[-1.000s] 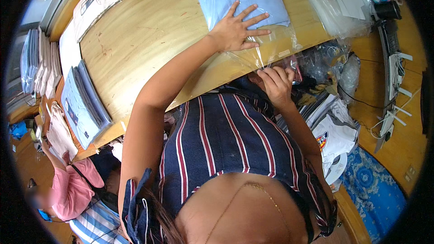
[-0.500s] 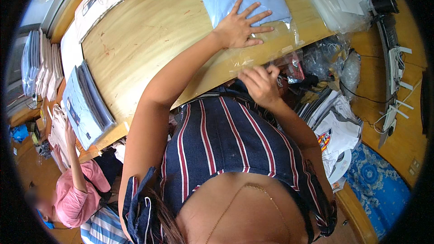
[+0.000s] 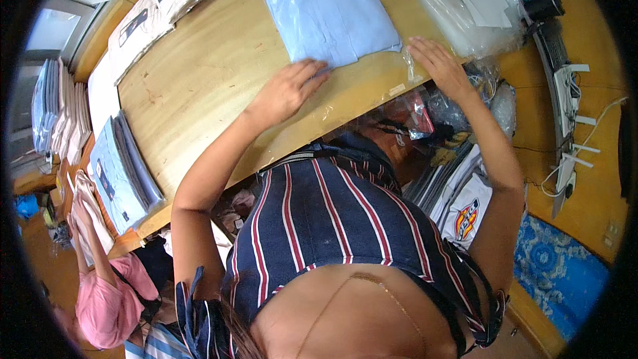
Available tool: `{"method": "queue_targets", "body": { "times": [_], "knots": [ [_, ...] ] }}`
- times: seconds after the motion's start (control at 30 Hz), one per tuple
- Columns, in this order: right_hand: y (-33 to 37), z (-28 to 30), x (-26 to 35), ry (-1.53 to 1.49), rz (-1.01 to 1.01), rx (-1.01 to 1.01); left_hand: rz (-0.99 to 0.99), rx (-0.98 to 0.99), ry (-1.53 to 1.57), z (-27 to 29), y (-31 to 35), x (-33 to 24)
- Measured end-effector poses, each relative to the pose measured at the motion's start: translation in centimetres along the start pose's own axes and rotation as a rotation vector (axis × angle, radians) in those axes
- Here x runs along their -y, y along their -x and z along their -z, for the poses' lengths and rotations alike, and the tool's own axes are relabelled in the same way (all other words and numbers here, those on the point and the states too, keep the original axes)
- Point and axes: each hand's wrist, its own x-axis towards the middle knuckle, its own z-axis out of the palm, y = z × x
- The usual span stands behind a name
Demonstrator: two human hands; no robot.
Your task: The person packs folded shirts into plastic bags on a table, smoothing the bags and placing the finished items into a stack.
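A folded light blue garment in a clear plastic bag [image 3: 332, 10] lies flat on the wooden table. At its near left corner is my left hand [image 3: 287, 92], palm down, fingers slightly bent and apart, their tips by the plastic edge. Beside the near right corner my right hand [image 3: 442, 70] is open, its fingers stretched toward the bag's clear margin. Neither hand visibly grips anything; whether the fingertips touch the plastic is hard to tell.
Clear plastic bags and white sheets [image 3: 458, 6] lie to the right. Bagged blue garments [image 3: 123, 169] are stacked at the left edge, pale garments [image 3: 143, 30] at the far left. A person in a pink top [image 3: 109, 302] works at lower left. Under the table are stacked clothes [image 3: 452, 183].
My left hand has come off the garment's top to its near left corner. My right hand has uncurled and moved from the table's edge to the near right corner.
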Motion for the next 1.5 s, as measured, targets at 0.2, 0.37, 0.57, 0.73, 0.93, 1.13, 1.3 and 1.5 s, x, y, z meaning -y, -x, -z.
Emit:
{"method": "queue_targets", "body": {
  "times": [0.2, 0.37, 0.57, 0.73, 0.93, 1.13, 1.3, 1.5],
  "knots": [
    [-3.0, -2.5, -3.5, -0.017, 0.634, 0.069, -0.022, 0.039, -0.101, -1.6, 2.5, -1.1],
    [-3.3, -2.1, -3.2, -0.249, 0.528, 0.070, 0.050, 0.026, -0.092, -1.5, 3.0, -2.4],
    [-3.1, -3.3, -2.4, -0.855, 0.038, -0.060, 0.245, -0.149, 0.033, -2.6, 3.1, -3.0],
    [-4.1, -5.6, -2.4, -1.425, -0.503, -0.159, 0.881, -0.472, 0.574, -3.2, 2.1, -3.2],
    [-5.7, -4.6, -1.5, -1.626, -0.491, -0.229, 0.913, -0.713, 0.848, -2.6, 0.6, -3.7],
    [-6.5, -3.8, -1.7, -1.743, -0.473, -0.326, 0.993, -0.805, 0.812, -1.9, 0.1, -3.5],
    [-7.8, -3.4, -1.7, -1.715, -0.549, -0.426, 1.032, -0.940, 0.647, -1.3, -1.9, -1.5],
    [-11.7, -5.2, -1.3, -1.508, -0.776, -0.562, 1.350, -0.873, 0.425, -2.7, -4.3, 2.0]
  ]
}}
